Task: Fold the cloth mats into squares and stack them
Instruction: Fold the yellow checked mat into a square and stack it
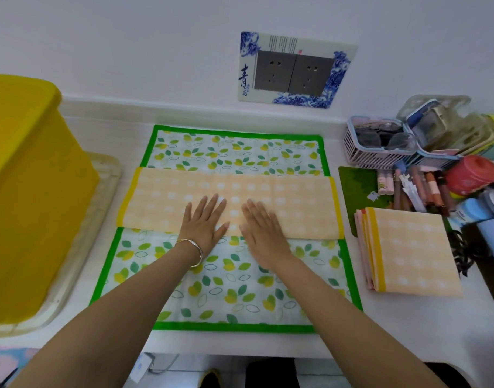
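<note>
While we are looking down at a white counter point(408, 317), both of our hands are lying flat, side by side, on an orange checked mat point(296, 203). It is sitting as a long band folded lengthwise, stretching across the middle of a larger leaf-print mat with a green border point(240, 289), which is spread out beneath it. Our left hand point(203, 222), wearing a thin bracelet point(195, 250) at the wrist, is pressing down with straight, slightly spread fingers. Our right hand point(264, 228) is doing the same just beside it, and neither is gripping anything. To the right, near a clutter of small items, a stack of folded mats point(414, 253) is sitting, its top square in the same orange check. A big yellow bin point(30, 191) is standing at the left.

We are judging the orange mat to be light, thin and limp, a soft cloth likely to spring open or slide on the mat below once our palms lift. For the next fold we are thinking of pinching one short yellow-trimmed end at both corners, carrying it over to meet the other end, then smoothing the crease with flat palms. Holding a single corner is risking skewed layers
</note>
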